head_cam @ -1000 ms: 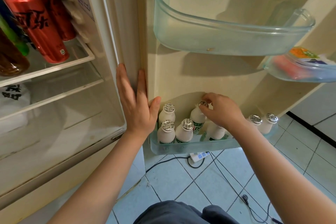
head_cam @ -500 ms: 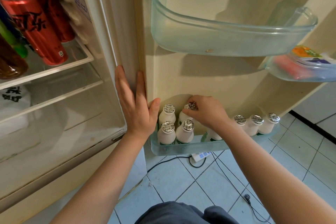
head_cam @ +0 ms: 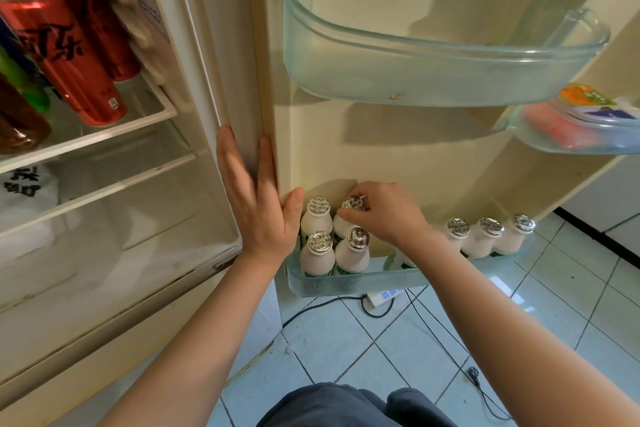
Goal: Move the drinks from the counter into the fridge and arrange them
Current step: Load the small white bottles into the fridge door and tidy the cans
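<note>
Bottom door shelf [head_cam: 398,282] holds white bottles [head_cam: 351,253]; right hand [head_cam: 388,215] pinches one.

A white power strip [head_cam: 383,297] lies on the pale tiled floor [head_cam: 540,315] at lower centre, black cables [head_cam: 446,340] trailing from it toward the lower right. A white bag with black print [head_cam: 26,198] sits at left.

Home kitchen, at an open fridge.
Shown by door bins [head_cam: 433,80], shelved red cans [head_cam: 65,55], tiled floor [head_cam: 346,340], trailing power strip [head_cam: 382,296].
</note>
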Demonstrator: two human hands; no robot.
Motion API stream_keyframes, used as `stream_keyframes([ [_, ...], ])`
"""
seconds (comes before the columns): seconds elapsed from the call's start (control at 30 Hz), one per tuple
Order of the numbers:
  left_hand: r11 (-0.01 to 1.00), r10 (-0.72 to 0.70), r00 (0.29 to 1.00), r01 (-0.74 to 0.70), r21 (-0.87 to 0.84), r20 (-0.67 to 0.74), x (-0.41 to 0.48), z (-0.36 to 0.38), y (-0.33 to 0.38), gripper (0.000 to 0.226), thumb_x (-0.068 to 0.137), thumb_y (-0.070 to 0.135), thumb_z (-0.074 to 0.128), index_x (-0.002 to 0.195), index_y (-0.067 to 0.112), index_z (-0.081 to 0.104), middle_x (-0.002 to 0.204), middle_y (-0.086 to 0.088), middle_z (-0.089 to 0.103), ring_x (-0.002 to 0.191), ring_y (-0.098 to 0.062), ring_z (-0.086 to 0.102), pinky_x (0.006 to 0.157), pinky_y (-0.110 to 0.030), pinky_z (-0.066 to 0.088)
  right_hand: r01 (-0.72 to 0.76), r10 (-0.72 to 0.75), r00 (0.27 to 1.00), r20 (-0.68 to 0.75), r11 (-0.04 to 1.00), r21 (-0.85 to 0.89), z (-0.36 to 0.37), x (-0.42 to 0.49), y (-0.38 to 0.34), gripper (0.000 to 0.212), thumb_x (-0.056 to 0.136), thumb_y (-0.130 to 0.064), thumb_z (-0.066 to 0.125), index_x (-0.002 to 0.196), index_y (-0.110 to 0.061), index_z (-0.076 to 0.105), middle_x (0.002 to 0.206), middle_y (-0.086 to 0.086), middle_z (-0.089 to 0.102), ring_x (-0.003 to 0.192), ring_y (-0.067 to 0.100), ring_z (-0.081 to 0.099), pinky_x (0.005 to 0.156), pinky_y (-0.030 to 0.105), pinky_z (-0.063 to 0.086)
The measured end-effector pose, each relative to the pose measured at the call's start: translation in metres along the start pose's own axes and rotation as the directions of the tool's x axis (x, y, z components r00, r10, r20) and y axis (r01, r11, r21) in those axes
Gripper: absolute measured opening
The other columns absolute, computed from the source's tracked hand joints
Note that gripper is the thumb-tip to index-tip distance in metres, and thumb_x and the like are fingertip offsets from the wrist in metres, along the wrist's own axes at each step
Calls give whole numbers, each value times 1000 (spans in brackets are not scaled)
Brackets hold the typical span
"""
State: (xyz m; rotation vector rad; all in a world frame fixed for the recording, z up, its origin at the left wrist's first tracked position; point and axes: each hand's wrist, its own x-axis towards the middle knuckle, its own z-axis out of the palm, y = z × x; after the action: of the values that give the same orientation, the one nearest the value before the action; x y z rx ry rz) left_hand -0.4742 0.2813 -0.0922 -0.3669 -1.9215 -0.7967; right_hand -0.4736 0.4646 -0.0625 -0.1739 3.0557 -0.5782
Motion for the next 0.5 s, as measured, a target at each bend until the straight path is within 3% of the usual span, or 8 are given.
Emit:
stream_keyframes([
  [0.2,1000,12,1000,-12,1,-14,0,0,-1,63,98,48,26,136,-3,34,143,-34,10,139,-47,15,111,-59,22,-53,48,996,82,996,69,-1,-2,4,48,81,-54,63,118,-23,60,110,-1,66,100,20,61,84,36,51],
  [0.37,1000,6,1000,-6,8,-8,-1,-1,0,64,98,48,27,136,-3,34,144,-33,9,139,-45,15,113,-57,20,-41,26,995,98,986,159,-7,-14,12,44,85,-51,59,117,-20,61,106,-4,67,97,16,62,85,36,51],
  [0.5,1000,-4,1000,4,9,-5,-1,-2,0,65,98,48,27,136,-5,35,145,-32,8,140,-45,14,113,-57,20,-38,39,999,-2,985,171,-19,-28,28,36,88,-42,57,118,-22,59,104,-7,68,95,12,63,84,33,51],
])
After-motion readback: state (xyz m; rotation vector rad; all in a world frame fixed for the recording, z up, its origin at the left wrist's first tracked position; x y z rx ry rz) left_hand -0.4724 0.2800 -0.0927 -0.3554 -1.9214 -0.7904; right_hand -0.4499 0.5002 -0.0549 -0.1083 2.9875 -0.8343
